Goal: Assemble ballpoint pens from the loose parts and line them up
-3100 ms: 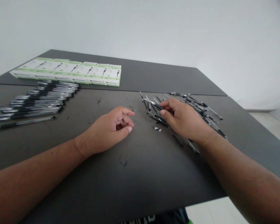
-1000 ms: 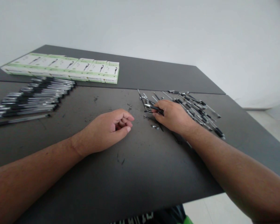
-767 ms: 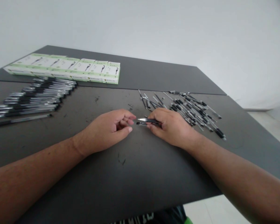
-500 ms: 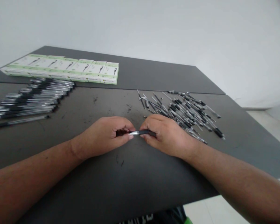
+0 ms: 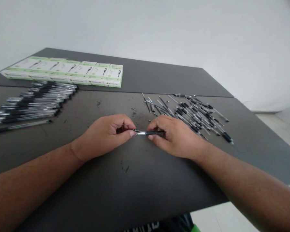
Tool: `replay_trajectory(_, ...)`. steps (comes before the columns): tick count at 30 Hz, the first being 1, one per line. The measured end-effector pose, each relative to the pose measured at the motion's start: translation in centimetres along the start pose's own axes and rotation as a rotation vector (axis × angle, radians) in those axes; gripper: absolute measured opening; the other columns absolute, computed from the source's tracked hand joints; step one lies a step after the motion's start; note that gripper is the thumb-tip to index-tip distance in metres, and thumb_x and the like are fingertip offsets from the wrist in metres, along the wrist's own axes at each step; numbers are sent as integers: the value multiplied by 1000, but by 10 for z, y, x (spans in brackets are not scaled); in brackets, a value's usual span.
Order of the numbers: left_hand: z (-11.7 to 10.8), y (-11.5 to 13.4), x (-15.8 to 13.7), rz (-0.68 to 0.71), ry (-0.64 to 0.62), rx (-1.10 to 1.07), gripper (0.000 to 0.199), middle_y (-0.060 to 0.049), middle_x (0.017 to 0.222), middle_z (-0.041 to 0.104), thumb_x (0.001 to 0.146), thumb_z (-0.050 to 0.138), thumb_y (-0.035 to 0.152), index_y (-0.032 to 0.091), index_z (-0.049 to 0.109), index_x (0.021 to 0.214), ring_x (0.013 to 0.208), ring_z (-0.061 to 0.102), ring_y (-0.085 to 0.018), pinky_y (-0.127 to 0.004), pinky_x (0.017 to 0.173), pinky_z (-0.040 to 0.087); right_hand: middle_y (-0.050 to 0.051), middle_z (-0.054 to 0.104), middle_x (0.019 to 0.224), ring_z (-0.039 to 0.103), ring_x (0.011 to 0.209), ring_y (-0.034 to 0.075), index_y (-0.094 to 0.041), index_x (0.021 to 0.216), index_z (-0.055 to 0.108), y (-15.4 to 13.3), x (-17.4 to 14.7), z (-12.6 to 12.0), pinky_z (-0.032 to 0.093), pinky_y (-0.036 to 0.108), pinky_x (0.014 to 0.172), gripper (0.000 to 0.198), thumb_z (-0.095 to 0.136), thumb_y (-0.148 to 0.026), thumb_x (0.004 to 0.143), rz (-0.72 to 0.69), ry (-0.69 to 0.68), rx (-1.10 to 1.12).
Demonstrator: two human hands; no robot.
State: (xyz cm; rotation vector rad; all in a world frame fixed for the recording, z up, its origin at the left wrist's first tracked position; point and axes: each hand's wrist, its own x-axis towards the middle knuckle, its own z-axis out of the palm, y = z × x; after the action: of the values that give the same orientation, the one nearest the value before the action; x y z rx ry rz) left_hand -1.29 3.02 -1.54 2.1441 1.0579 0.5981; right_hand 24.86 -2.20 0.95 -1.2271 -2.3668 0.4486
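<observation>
Between my hands, just above the table, lies a pen (image 5: pixel 149 132) with a black grip and a silver cone tip pointing left. My right hand (image 5: pixel 177 137) pinches it by the grip, thumb below and fingers above. My left hand (image 5: pixel 108 133) is closed at the tip end, thumb and fingertips pressed around a thin dark piece (image 5: pixel 135 130) that mostly hides inside the hand. That piece meets or overlaps the silver tip; its kind cannot be made out. Beyond my right hand lies a loose pile of pen barrels and refills (image 5: pixel 195 114).
Capped pens (image 5: pixel 38 100) lie in a row on the left of the dark table (image 5: pixel 116 190). Behind them stand several white and green boxes (image 5: pixel 70 69) side by side. Dark ink-like marks (image 5: pixel 98 103) spot the tabletop.
Both hands have risen slightly away from me. They have drawn a little apart, and a thin dark piece now shows at my left fingertips beside the pen's silver tip.
</observation>
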Motion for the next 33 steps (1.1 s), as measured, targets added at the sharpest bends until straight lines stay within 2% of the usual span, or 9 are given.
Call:
replay_trajectory(6,-1,-5,4,-117,87,-372,18,-3,78,78,86,74,36,19,69,93,68,72,-17,-29,65,58,6,73,101,67,96,21,-20,107,67,4,-1,-11,48,32,86,16,52,-22,101,30,30,-3)
replay_trajectory(11,0,-2,6,-130,125,-489,18,-1,75,78,84,76,32,18,67,90,66,72,-15,-26,64,61,5,72,93,66,88,20,-20,98,66,10,1,-7,46,31,82,16,51,-19,101,62,45,-74)
replay_trajectory(21,-1,-5,4,-110,55,-378,20,-3,78,80,85,74,35,19,68,94,70,76,-18,-25,59,58,5,72,93,65,88,20,-18,99,68,10,1,-7,45,32,82,15,53,-19,100,55,47,-98)
replay_trajectory(29,3,-11,1,-64,30,-196,28,-3,85,83,87,75,46,21,72,99,79,79,-21,-31,72,61,6,74,95,68,90,21,-18,102,70,9,0,-3,47,32,83,15,56,-20,100,26,22,-94)
replay_trajectory(33,1,-7,1,-53,-7,-139,27,0,86,83,88,74,47,23,73,99,80,79,-19,-29,72,58,5,75,94,68,89,21,-18,102,71,7,0,-3,49,32,81,13,61,-17,94,20,28,-71)
